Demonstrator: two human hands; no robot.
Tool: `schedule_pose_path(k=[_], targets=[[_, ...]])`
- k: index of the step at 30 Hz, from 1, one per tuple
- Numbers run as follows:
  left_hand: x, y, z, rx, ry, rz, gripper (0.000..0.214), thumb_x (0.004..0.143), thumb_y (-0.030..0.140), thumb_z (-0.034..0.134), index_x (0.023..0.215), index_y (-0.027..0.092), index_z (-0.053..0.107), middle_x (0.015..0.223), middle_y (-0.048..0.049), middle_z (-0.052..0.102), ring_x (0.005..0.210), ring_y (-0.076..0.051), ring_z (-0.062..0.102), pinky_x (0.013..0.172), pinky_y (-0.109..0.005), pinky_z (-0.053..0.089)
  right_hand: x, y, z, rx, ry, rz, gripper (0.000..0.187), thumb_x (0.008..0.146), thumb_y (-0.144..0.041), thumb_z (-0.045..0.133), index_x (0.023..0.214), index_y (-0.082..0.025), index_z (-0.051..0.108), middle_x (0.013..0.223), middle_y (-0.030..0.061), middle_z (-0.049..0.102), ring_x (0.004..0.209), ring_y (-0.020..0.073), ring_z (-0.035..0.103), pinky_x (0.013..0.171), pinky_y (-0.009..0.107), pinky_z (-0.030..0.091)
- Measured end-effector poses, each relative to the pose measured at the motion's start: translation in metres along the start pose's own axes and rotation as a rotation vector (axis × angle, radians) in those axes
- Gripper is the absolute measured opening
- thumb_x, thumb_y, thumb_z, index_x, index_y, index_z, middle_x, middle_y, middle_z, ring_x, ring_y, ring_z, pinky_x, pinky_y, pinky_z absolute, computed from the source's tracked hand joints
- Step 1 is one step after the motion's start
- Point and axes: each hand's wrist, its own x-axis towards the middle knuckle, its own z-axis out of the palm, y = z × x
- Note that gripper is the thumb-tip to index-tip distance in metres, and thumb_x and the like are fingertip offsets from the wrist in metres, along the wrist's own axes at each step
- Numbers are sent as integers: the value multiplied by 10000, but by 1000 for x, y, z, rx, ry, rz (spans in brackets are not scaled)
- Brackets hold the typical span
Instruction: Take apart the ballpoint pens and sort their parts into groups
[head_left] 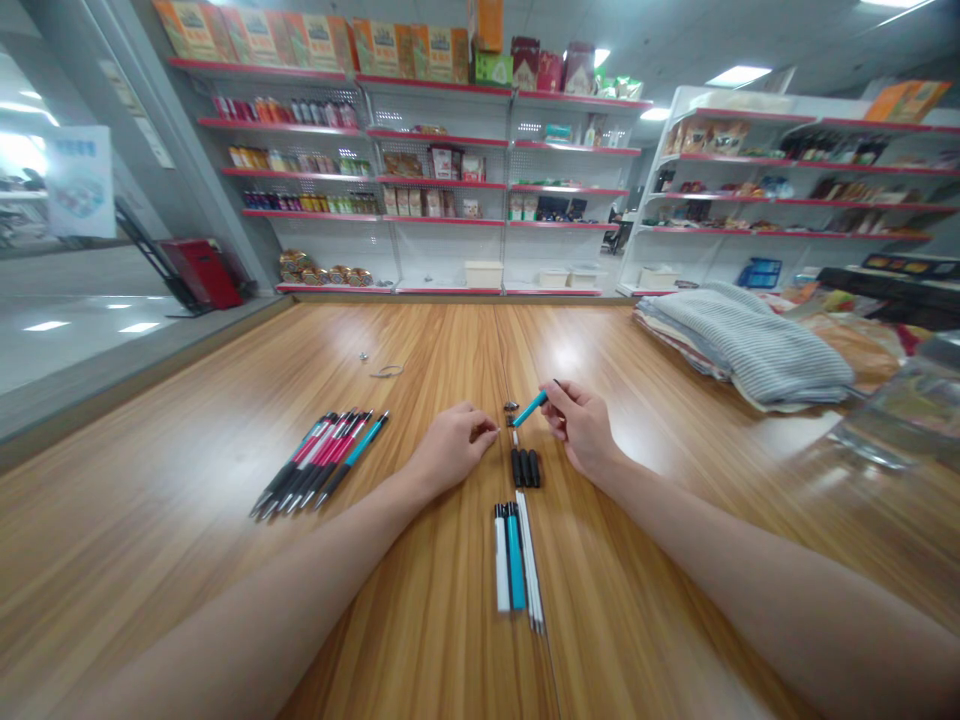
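Teal plastic pen barrel point(530, 408) pinched up in the right hand point(581, 428), left hand point(452, 448) curled narrow (seemingly empty), short black pen barrels point(526, 468) right between them!

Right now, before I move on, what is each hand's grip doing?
Left hand: pinched closed, nothing visible in it.
Right hand: closed, holding a slim teal plastic pen barrel.
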Motion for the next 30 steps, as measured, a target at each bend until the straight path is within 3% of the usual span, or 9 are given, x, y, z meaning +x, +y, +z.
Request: schedule_pose_path(k=[15,30], targets=[[-1,0,0,-22,-61,90,192,876,224,528,893,213,719,882,-45,599,812,-147,584,768,-266,458,1,1,-1,6,-6,9,304,748,-439,674,805,-149,605,585,-25,512,419,38,331,341,174,183],[-2,3,1,-29,12,74,183,869,206,509,982,175,650,864,-50,637,770,-148,587,709,-261,462,0,-1,1,-6,0,13,296,739,-440,672,787,-158,595,574,-31,502,417,44,329,349,175,185]])
